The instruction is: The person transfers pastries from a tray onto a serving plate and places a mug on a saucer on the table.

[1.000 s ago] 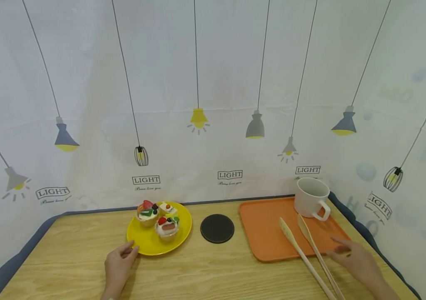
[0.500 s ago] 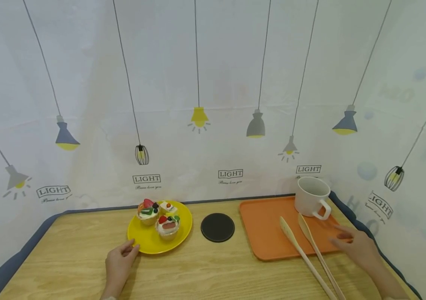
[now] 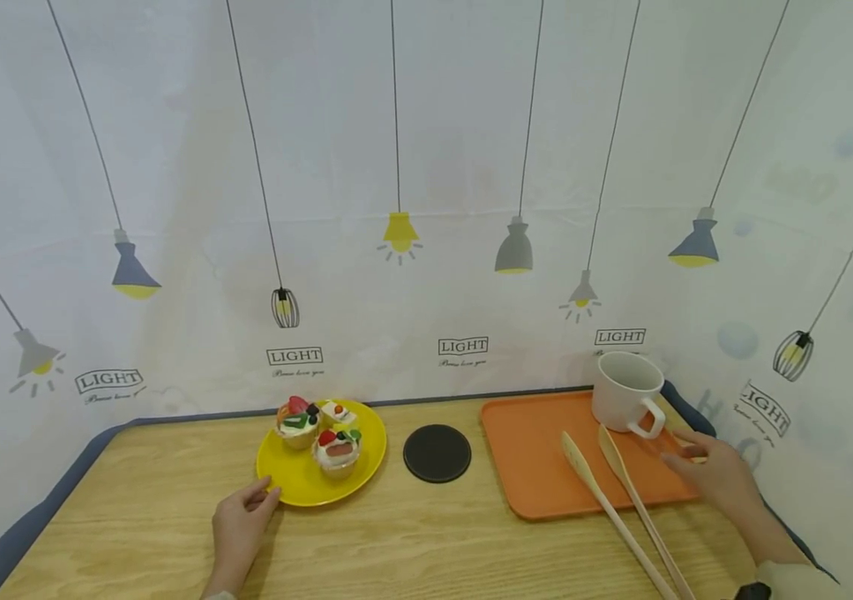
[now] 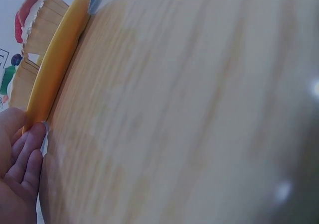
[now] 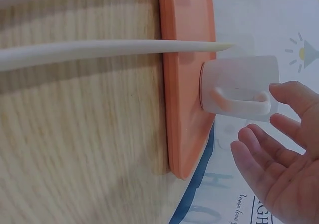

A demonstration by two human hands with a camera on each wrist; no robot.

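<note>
My left hand (image 3: 241, 521) pinches the near-left rim of a yellow plate (image 3: 284, 479); in the left wrist view the thumb lies over the rim and the fingertips (image 4: 37, 132) under it. Two fruit-topped cupcakes (image 3: 336, 457) and a small white cake piece (image 3: 337, 412) sit on the plate. On the right, my right hand (image 3: 719, 475) hovers over the right side of an orange tray (image 3: 531, 458), its fingers relaxed and holding nothing. A white mug (image 3: 621, 396) stands upright at the tray's back right corner, its handle (image 5: 244, 104) turned toward that hand.
Two long wooden utensils (image 3: 584, 471) lean across the tray's front edge, their handles toward the table's front. A black round coaster (image 3: 437, 454) lies between plate and tray. Printed white cloth (image 3: 441, 283) surrounds the wooden table (image 3: 411, 542) behind and at the sides.
My right hand has moved up and away from me, from the tray's front right corner toward the mug's handle. The left hand stays at the plate's rim.
</note>
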